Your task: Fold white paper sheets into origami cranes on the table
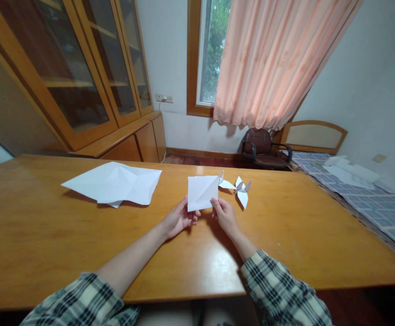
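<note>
A small white square of folded paper (202, 192), creased along a diagonal, is held up above the table between both hands. My left hand (179, 219) grips its lower left edge, with the fingers curled partly behind it. At the lower right edge my right hand (224, 214) pinches the paper between thumb and fingers. Just right of the square lie two folded paper cranes: one crane (227, 184) is partly hidden by the square, and the other crane (242, 192) has its wings spread. Larger creased white sheets (122, 183) rest on the left of the table.
The wooden table (64, 240) reaches across the view. Behind it stand a glass-door cabinet (98, 63), a window with a pink curtain (268, 59) and a brown armchair (263, 147). A bed (360, 194) with a checked cover is at the right.
</note>
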Action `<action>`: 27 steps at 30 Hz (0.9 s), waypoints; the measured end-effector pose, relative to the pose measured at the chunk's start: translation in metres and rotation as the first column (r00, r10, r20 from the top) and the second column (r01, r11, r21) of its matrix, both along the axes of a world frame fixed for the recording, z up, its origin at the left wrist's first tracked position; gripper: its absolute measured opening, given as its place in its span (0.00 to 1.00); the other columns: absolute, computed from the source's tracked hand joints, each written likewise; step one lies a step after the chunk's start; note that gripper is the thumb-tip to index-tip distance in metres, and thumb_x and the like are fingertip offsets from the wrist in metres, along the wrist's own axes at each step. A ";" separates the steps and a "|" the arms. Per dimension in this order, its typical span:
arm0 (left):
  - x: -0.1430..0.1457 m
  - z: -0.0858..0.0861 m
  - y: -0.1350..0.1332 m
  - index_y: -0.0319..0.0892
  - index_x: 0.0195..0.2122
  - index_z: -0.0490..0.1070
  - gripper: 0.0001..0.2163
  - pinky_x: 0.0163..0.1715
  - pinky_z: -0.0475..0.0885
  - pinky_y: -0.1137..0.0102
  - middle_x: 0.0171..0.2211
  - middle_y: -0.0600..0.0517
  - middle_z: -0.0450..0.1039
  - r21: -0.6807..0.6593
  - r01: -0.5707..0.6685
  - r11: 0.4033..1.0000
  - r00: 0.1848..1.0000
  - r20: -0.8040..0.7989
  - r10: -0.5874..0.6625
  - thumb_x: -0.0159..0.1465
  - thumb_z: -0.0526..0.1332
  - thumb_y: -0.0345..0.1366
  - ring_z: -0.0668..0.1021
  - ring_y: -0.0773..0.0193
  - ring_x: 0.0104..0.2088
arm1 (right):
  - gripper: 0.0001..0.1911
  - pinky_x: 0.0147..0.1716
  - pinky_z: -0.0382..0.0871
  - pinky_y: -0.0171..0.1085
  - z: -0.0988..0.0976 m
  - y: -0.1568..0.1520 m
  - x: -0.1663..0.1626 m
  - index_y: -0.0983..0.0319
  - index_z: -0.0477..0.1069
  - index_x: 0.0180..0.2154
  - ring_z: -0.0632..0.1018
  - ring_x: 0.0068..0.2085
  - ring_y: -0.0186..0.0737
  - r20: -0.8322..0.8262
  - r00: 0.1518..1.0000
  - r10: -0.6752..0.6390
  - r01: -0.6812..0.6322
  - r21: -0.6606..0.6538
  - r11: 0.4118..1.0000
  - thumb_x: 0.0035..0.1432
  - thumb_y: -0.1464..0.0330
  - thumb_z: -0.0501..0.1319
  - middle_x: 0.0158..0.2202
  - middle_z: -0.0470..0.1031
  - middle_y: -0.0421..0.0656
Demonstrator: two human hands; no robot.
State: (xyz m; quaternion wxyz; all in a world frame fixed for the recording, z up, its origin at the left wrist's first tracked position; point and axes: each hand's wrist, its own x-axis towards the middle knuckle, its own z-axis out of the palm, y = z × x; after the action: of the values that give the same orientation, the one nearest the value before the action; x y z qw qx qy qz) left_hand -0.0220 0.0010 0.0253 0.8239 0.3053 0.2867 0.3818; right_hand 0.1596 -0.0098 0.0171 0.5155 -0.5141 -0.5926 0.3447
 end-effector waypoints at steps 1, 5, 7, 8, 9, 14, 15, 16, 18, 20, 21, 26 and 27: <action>-0.001 0.000 0.000 0.37 0.34 0.72 0.19 0.24 0.72 0.74 0.26 0.48 0.72 -0.006 0.001 1.000 1.000 0.001 -0.001 0.64 0.55 0.50 0.73 0.69 0.23 | 0.25 0.21 0.56 0.32 0.000 0.000 0.000 0.60 0.60 0.19 0.65 0.19 0.32 -0.004 1.000 -0.001 0.001 -0.004 1.000 0.60 0.50 0.52 0.15 0.63 0.36; -0.004 0.002 0.001 0.37 0.34 0.71 0.18 0.23 0.72 0.74 0.27 0.48 0.72 -0.046 0.021 0.999 1.000 0.007 -0.021 0.64 0.55 0.49 0.73 0.68 0.23 | 0.24 0.20 0.56 0.32 -0.001 0.000 0.000 0.60 0.60 0.20 0.64 0.18 0.31 -0.022 1.000 0.002 -0.002 -0.013 1.000 0.58 0.50 0.53 0.15 0.63 0.36; -0.006 0.003 0.002 0.37 0.34 0.71 0.18 0.23 0.71 0.74 0.27 0.48 0.72 -0.063 0.049 0.997 0.998 0.034 -0.047 0.63 0.56 0.49 0.73 0.68 0.24 | 0.24 0.20 0.56 0.32 -0.003 0.001 0.001 0.60 0.61 0.20 0.64 0.18 0.31 -0.030 0.999 0.016 -0.016 -0.006 1.000 0.58 0.50 0.53 0.15 0.63 0.36; -0.007 0.003 0.002 0.37 0.35 0.71 0.18 0.23 0.71 0.74 0.27 0.47 0.72 -0.068 0.062 0.996 0.997 0.049 -0.059 0.63 0.56 0.49 0.73 0.68 0.24 | 0.25 0.20 0.56 0.32 -0.003 0.002 0.002 0.60 0.61 0.20 0.64 0.18 0.31 -0.035 0.999 0.026 -0.026 -0.002 1.000 0.59 0.50 0.53 0.15 0.63 0.36; -0.007 0.003 0.002 0.38 0.35 0.71 0.18 0.23 0.71 0.74 0.27 0.47 0.72 -0.070 0.071 0.995 0.996 0.060 -0.067 0.63 0.56 0.49 0.73 0.68 0.24 | 0.25 0.20 0.56 0.32 -0.003 0.002 0.002 0.60 0.61 0.20 0.64 0.18 0.31 -0.038 0.999 0.036 -0.036 -0.002 0.999 0.59 0.50 0.53 0.15 0.63 0.36; -0.003 -0.005 0.004 0.37 0.32 0.71 0.18 0.22 0.71 0.75 0.24 0.48 0.73 -0.018 -0.072 0.997 0.996 -0.052 0.071 0.63 0.56 0.50 0.72 0.70 0.21 | 0.25 0.20 0.56 0.32 -0.003 0.003 0.005 0.60 0.62 0.19 0.64 0.18 0.31 -0.036 0.997 0.063 -0.063 0.002 0.998 0.58 0.49 0.53 0.16 0.63 0.37; -0.001 -0.006 0.005 0.37 0.32 0.70 0.18 0.22 0.71 0.75 0.23 0.48 0.73 0.014 -0.129 0.992 0.987 -0.090 0.130 0.64 0.56 0.49 0.72 0.70 0.20 | 0.25 0.20 0.56 0.32 -0.003 0.003 0.005 0.60 0.62 0.19 0.64 0.18 0.31 -0.034 0.997 0.067 -0.067 0.004 0.998 0.57 0.49 0.54 0.16 0.63 0.37; 0.000 -0.007 0.005 0.36 0.31 0.70 0.17 0.22 0.71 0.74 0.23 0.48 0.74 0.048 -0.179 0.983 0.976 -0.119 0.184 0.64 0.56 0.47 0.71 0.70 0.19 | 0.25 0.20 0.56 0.32 -0.003 0.003 0.005 0.60 0.62 0.18 0.64 0.18 0.31 -0.032 0.997 0.070 -0.070 0.004 0.998 0.57 0.49 0.54 0.16 0.63 0.37; 0.001 -0.009 0.006 0.35 0.32 0.70 0.14 0.23 0.72 0.74 0.23 0.47 0.75 0.103 -0.236 0.966 0.957 -0.148 0.249 0.64 0.57 0.43 0.72 0.70 0.19 | 0.24 0.20 0.56 0.32 -0.002 0.003 0.005 0.60 0.62 0.19 0.63 0.18 0.31 -0.031 0.997 0.075 -0.074 0.005 0.997 0.57 0.50 0.54 0.16 0.63 0.36; 0.001 -0.008 0.006 0.35 0.34 0.70 0.10 0.24 0.73 0.74 0.25 0.46 0.76 0.123 -0.222 0.967 0.958 -0.156 0.240 0.62 0.60 0.39 0.73 0.70 0.20 | 0.23 0.20 0.56 0.32 -0.003 0.004 0.005 0.61 0.63 0.20 0.63 0.18 0.31 -0.041 0.996 0.073 -0.073 0.010 0.997 0.58 0.51 0.54 0.15 0.63 0.36; 0.001 -0.008 0.006 0.35 0.35 0.71 0.09 0.25 0.73 0.73 0.26 0.46 0.77 0.121 -0.196 0.973 0.963 -0.162 0.214 0.61 0.61 0.37 0.74 0.70 0.20 | 0.21 0.20 0.56 0.32 -0.003 0.004 0.005 0.61 0.64 0.22 0.63 0.18 0.31 -0.052 0.996 0.075 -0.074 0.011 0.997 0.58 0.52 0.54 0.15 0.63 0.36; 0.002 -0.011 0.004 0.36 0.35 0.72 0.14 0.29 0.74 0.72 0.30 0.46 0.78 0.138 -0.114 0.984 0.963 -0.230 0.144 0.49 0.70 0.34 0.78 0.65 0.26 | 0.19 0.22 0.60 0.32 -0.008 0.008 0.004 0.60 0.68 0.47 0.65 0.20 0.33 -0.140 0.988 0.059 -0.060 -0.002 0.998 0.56 0.58 0.58 0.21 0.67 0.35; 0.003 -0.013 0.005 0.35 0.35 0.73 0.15 0.31 0.75 0.71 0.30 0.46 0.78 0.158 -0.128 0.979 0.959 -0.233 0.163 0.48 0.71 0.34 0.79 0.63 0.28 | 0.24 0.23 0.62 0.33 -0.009 0.009 0.005 0.59 0.64 0.52 0.67 0.22 0.33 -0.159 0.986 0.051 -0.051 0.001 0.999 0.54 0.60 0.60 0.23 0.68 0.36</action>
State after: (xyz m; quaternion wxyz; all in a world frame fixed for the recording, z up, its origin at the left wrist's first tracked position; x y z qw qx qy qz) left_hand -0.0192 0.0058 0.0125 0.7281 0.3857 0.3802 0.4202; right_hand 0.1642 -0.0011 0.0084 0.5513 -0.4704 -0.5622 0.3985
